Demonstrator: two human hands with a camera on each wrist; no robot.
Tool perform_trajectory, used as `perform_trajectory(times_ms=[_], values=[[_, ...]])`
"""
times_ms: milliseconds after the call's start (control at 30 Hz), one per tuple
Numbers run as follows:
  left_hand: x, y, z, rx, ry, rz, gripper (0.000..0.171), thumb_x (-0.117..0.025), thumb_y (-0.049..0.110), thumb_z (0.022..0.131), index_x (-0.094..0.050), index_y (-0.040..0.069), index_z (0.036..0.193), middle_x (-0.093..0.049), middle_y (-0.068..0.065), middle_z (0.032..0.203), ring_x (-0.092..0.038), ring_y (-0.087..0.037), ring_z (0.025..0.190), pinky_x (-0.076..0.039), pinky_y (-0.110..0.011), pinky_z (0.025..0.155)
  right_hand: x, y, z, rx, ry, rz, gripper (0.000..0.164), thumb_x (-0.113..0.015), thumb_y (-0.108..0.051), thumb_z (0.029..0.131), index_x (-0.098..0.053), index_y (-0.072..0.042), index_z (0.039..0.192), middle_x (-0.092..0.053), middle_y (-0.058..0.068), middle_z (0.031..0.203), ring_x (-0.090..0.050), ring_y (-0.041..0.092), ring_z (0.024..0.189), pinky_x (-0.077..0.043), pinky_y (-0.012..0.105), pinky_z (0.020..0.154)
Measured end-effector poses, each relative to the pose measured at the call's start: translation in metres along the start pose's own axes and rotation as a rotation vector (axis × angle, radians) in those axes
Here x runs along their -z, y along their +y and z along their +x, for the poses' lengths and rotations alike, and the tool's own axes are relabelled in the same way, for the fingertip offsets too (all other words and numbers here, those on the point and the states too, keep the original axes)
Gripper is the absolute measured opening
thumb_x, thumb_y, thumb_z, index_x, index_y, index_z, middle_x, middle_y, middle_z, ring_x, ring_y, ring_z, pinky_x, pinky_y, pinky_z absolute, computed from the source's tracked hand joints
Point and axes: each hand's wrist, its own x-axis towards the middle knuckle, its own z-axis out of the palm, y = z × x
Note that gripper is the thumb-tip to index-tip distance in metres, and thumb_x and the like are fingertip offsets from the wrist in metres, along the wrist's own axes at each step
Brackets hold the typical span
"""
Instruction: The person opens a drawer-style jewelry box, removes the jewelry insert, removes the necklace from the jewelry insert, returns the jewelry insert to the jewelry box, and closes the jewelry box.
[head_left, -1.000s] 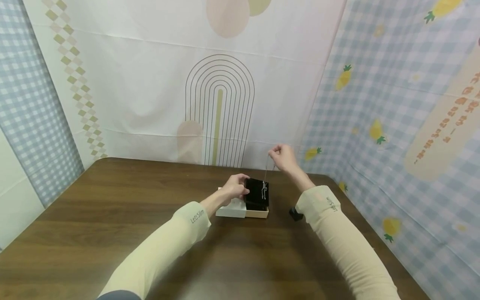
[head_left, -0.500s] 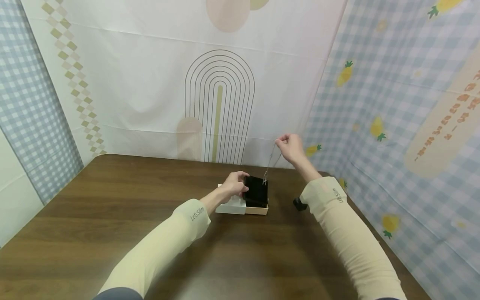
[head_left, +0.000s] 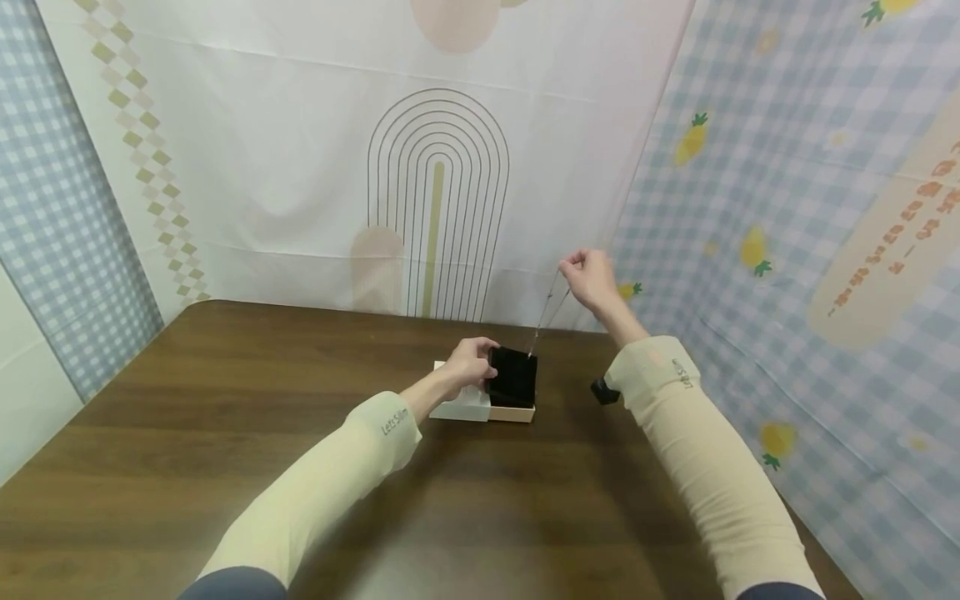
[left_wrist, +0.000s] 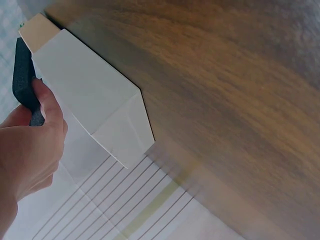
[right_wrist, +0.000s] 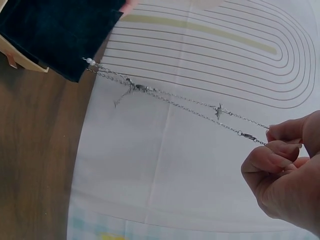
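Note:
A silver chain necklace (right_wrist: 140, 88) with small star-like charms hangs stretched from my right hand (head_left: 592, 279), whose thumb and fingers pinch it near the clasp. Its lower end reaches the edge of a black velvet pad (head_left: 513, 377); whether it is still fastened there I cannot tell. That pad tilts up above the box, and my left hand (head_left: 468, 363) grips its left side between thumb and fingers. Beneath it a cream inner tray (head_left: 512, 414) sticks out of a white box sleeve (left_wrist: 87, 82) lying on the table. The tray's inside is mostly hidden by the pad.
The brown wooden table (head_left: 300, 492) runs back to a white printed cloth (head_left: 285, 167) hung behind it. Blue checked cloth (head_left: 750, 275) with pineapples hangs along the right side. A small black device (head_left: 604, 391) sits at the right wrist.
My right hand has risen and moved right, drawing the necklace off the pad's face, so its charms hang above the pad's edge. The left hand keeps its hold on the pad.

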Motion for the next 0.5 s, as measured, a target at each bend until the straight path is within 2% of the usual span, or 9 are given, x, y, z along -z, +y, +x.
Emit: perform_trajectory(times_ms=[100, 367, 500], values=[[-0.0007, 0.0, 0.0004, -0.001, 0.004, 0.004, 0.052, -0.059, -0.01, 0.086, -0.051, 0.004, 0.135, -0.049, -0.006, 0.085, -0.053, -0.016, 0.066, -0.054, -0.026, 0.061, 0.0025, -0.0018, 0.0017, -0.006, 0.012, 0.002, 0.027, -0.049, -0.016, 0.096, -0.063, 0.005, 0.108, -0.049, -0.007, 0.054, -0.039, 0.004, 0.043, -0.037, 0.022, 0.044], [-0.0024, -0.0012, 0.0004, 0.003, 0.006, -0.009, 0.053, -0.058, -0.012, 0.085, -0.051, 0.004, 0.135, -0.055, -0.017, 0.116, -0.054, -0.016, 0.068, -0.055, -0.026, 0.062, 0.0055, -0.0043, 0.0046, -0.059, 0.026, 0.027, 0.026, -0.051, -0.015, 0.095, -0.062, 0.004, 0.11, -0.051, -0.006, 0.059, -0.043, 0.005, 0.046, -0.039, 0.019, 0.045], [-0.0019, -0.001, 0.0005, 0.004, 0.006, -0.007, 0.053, -0.058, -0.012, 0.085, -0.051, 0.004, 0.135, -0.055, -0.021, 0.123, -0.056, -0.017, 0.068, -0.056, -0.026, 0.062, 0.0076, -0.004, 0.0065, -0.068, 0.026, 0.028, 0.026, -0.05, -0.016, 0.096, -0.061, 0.004, 0.11, -0.05, -0.006, 0.057, -0.042, 0.005, 0.045, -0.037, 0.019, 0.043]])
